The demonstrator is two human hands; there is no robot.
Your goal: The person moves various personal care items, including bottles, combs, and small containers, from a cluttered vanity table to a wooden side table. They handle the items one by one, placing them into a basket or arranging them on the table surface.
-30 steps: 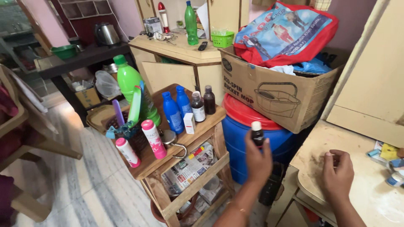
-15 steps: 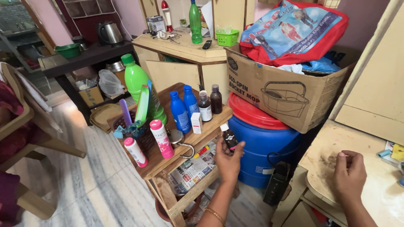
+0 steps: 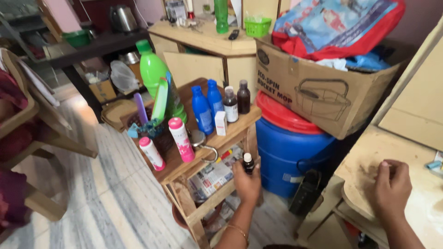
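Fingers (image 3: 243, 175) of left hand (image 3: 247, 184) grip small dark bottle (image 3: 248, 163).

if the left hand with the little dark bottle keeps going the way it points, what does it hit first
Most likely the front edge of the wooden stand, near the metal mug. The left hand points up and away with the small dark bottle just below that top. Depth is unclear; it could pass in front.

Daylight is falling across the pale striped floor (image 3: 106, 203) at the left. A wooden chair (image 3: 32, 124) is standing at the left edge. A cream corner cabinet (image 3: 207, 55) is sitting against the pink wall (image 3: 60, 11), and a dark shelf (image 3: 92, 46) is running beside it.
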